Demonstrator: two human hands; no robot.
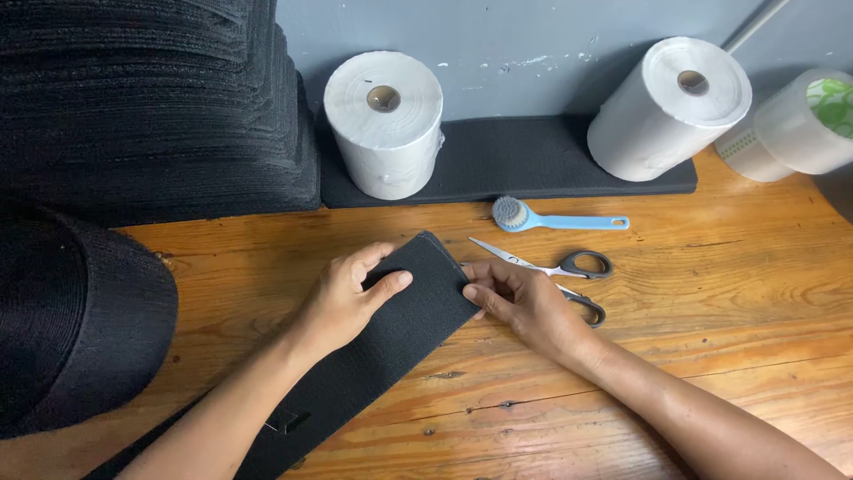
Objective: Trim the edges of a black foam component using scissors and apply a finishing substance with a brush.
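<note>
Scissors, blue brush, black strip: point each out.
scissors [569, 267]: head view, on the pivot beside the grey handles.
blue brush [569, 222]: head view, on the handle.
black strip [418, 307]: head view, on its flat face between the hands.
</note>
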